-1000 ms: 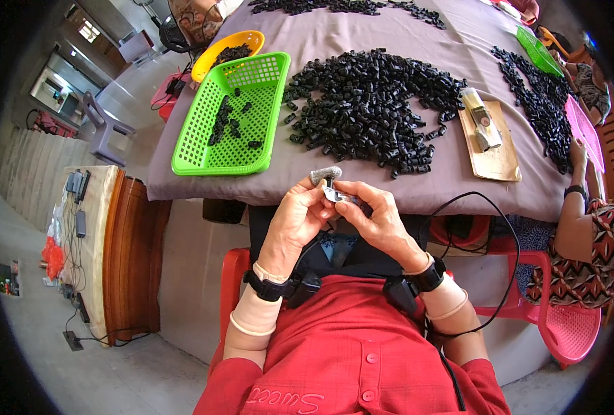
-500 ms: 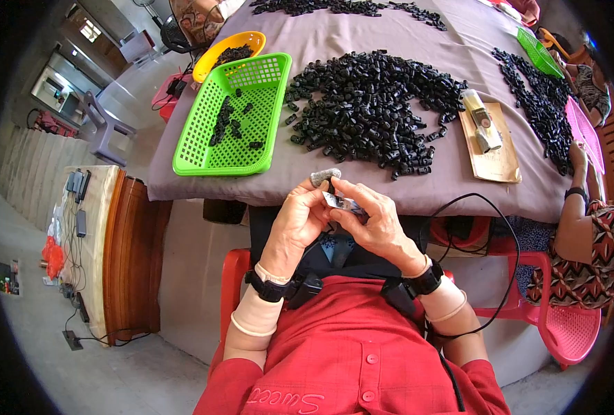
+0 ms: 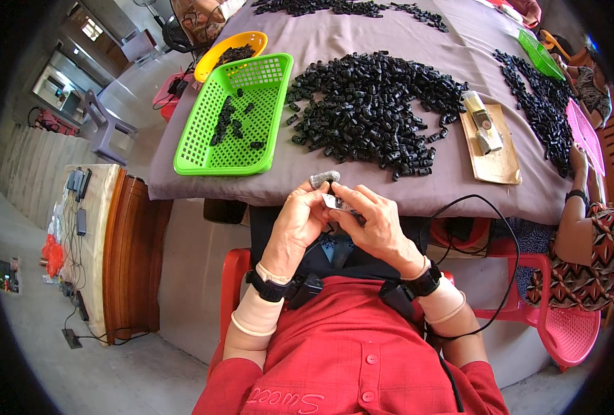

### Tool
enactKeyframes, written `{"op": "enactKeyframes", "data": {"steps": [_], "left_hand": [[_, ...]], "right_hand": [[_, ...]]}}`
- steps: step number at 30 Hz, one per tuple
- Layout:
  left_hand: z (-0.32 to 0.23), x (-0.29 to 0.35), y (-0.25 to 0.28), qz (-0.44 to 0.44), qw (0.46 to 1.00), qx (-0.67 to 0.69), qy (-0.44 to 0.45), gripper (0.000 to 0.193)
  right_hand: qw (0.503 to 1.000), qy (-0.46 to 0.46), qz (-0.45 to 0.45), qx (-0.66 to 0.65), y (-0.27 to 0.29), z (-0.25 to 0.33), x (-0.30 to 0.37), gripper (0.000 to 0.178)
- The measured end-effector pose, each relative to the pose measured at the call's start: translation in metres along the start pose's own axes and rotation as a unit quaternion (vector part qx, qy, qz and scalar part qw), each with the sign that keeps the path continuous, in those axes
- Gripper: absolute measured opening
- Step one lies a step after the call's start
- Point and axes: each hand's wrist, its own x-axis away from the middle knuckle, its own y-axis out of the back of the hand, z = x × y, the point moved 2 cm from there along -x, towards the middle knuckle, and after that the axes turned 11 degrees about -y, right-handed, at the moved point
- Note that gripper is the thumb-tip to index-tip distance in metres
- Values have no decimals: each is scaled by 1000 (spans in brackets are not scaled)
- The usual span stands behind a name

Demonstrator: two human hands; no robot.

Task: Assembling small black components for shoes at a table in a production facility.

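Where the fingers meet: just off the table's [image 3: 452, 55] near edge, I see the left hand [image 3: 295, 223] and the right hand [image 3: 378, 220] closing round a small silvery object [image 3: 333, 202].
Silvery object's axis: sloping, as far as I can make out, from the left fingertips at upper left down toward the right fingers.
Nearer hand: neither; it lies between them, touched from both sides.
Left fingers: thumb and forefinger pinching at its upper-left end; one grey finger cover [image 3: 324, 178] sits just above.
Right fingers: forefinger and thumb pressed together on its right part; whether a black piece is caught there I cannot tell.
Black heap [image 3: 373, 111]: one near pile, ahead and slightly right of the fingertips, too many pieces for me to count.
Green baskets: two; one [image 3: 222, 169] ahead-left, nearer the left hand, holding a clump I cannot count; one [image 3: 538, 54] far right.
Yellow bowl [image 3: 205, 64]: one, beyond the near basket.
Notebook [image 3: 502, 167]: one, right of the heap.
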Motion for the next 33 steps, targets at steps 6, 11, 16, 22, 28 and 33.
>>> {"op": "enactKeyframes", "data": {"steps": [6,11,16,22,28,33], "left_hand": [[-2,3,-4,-6,1000,-1,2,17],[-1,1,-2,-9,1000,-9,0,17],[0,1,-3,-4,1000,4,-2,17],[0,1,-2,2,1000,11,-2,18],[2,-2,5,24,999,29,-9,19],[1,-2,-1,29,999,29,-16,19]], "right_hand": [[999,19,-25,-30,-1,-1,-1,34],[999,16,-16,-31,-2,-1,-1,32],[998,21,-17,-53,-3,-2,-1,31],[998,17,-12,-62,-3,-3,-2,30],[998,-8,25,-61,-2,-1,0,29],[995,-15,-6,-98,-5,-1,1,27]]}}
